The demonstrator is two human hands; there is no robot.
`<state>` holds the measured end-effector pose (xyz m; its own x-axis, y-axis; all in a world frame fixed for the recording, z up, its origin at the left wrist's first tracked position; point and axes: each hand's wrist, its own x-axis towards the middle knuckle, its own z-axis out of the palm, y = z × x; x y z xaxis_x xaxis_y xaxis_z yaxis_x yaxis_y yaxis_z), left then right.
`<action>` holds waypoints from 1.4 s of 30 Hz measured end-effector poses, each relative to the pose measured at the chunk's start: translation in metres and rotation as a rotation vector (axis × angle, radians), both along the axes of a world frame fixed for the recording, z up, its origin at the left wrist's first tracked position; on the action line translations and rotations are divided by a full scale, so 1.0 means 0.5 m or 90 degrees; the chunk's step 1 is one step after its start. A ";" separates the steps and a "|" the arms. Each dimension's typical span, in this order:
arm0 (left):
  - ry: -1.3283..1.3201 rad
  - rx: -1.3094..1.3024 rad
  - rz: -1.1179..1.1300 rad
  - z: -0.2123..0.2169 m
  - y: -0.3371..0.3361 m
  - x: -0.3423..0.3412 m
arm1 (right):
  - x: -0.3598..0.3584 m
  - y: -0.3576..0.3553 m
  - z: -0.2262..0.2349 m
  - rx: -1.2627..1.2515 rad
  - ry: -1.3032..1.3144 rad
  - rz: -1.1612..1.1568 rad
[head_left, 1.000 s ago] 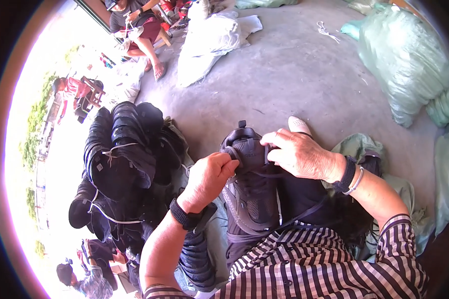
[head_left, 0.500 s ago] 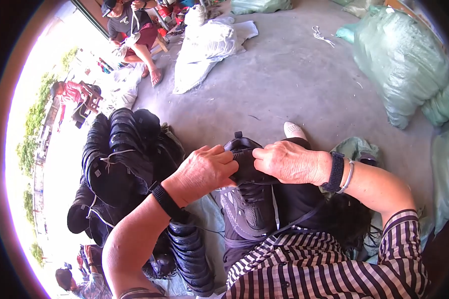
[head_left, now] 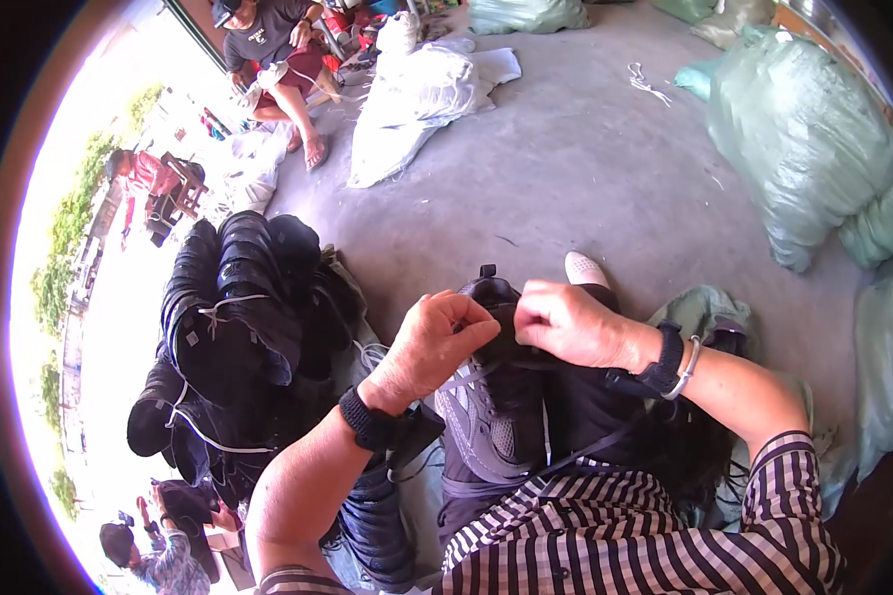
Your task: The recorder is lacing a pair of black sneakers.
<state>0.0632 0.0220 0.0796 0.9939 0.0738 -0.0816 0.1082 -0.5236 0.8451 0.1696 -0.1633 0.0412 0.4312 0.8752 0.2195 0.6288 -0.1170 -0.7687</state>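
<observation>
Pinching laces with my left hand (head_left: 437, 342) and right hand (head_left: 571, 322) on the dark shoe (head_left: 496, 416) at frame centre; bundled shoes (head_left: 233, 327) lie tied at left, this one unfinished.

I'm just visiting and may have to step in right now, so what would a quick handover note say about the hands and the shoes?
Left hand: pinched shut on a lace at the top of the dark grey shoe.
Right hand: gripping the same shoe's upper edge from the other side.
The shoe rests on the lap, toe toward the body.
Done: a pile of tied black shoe bundles sits on the left.
Left: this shoe's lace is loose, not yet tied off.
</observation>
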 end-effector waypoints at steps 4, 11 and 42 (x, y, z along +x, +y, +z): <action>0.076 -0.109 0.006 0.002 0.013 -0.004 | 0.007 0.009 0.084 0.114 0.502 -0.038; -0.074 -0.280 -0.026 -0.043 0.023 -0.034 | -0.044 0.024 0.020 0.019 0.516 0.057; -0.142 -0.496 0.324 -0.010 0.069 -0.092 | 0.089 -0.156 0.070 0.524 0.828 -0.083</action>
<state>0.0171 0.0567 0.0746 0.8565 0.5058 -0.1028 -0.0381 0.2607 0.9647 0.2140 -0.2410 0.0760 0.7621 0.6467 0.0313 -0.4835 0.6006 -0.6368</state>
